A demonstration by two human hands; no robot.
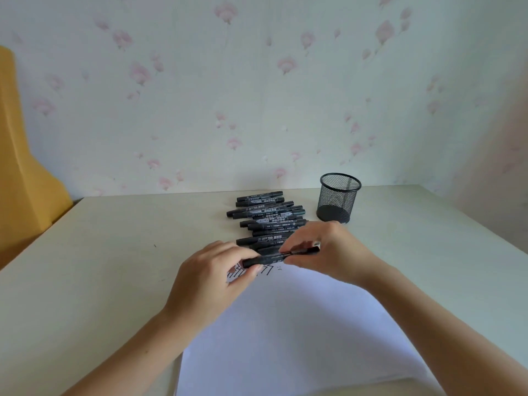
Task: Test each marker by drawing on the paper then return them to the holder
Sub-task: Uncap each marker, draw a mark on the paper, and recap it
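Both hands hold one black marker [271,258] level above the far edge of the white paper [291,324]. My left hand [211,278] pinches its left end between thumb and fingers. My right hand [320,252] pinches its right part near the cap. Black zigzag strokes [243,274] show on the paper just under the marker, partly hidden by my left hand. Several black markers [265,218] lie in a row on the table behind the hands. The black mesh holder [338,197] stands upright to their right with nothing visible in it.
The cream table [114,267] runs to a wall with pink-flowered wallpaper [257,95]. An orange-yellow object [20,181] stands past the table's left edge. The table's right edge slopes down at the far right.
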